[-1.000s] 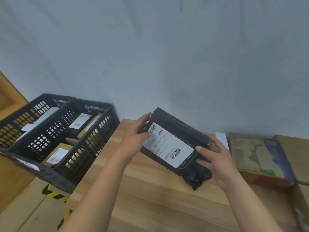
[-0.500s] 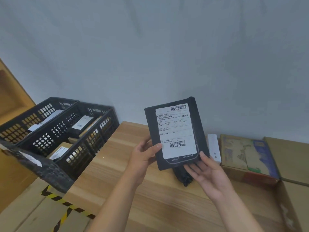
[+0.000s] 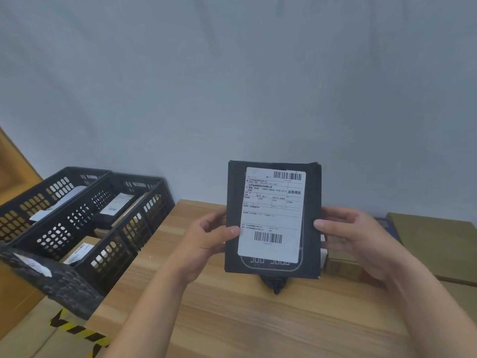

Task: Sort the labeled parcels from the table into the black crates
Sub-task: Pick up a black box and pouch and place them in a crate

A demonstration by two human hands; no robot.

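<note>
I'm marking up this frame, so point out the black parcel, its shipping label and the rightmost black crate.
black parcel (image 3: 312,197), head view, bare right margin
shipping label (image 3: 271,220), head view, blank middle
rightmost black crate (image 3: 121,250), head view, right side wall

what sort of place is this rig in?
Probably a small parcel-sorting station: black crates holding labelled parcels, a black parcel with a barcoded shipping label held between left hand and right hand, and yellow-black hazard tape.
</note>
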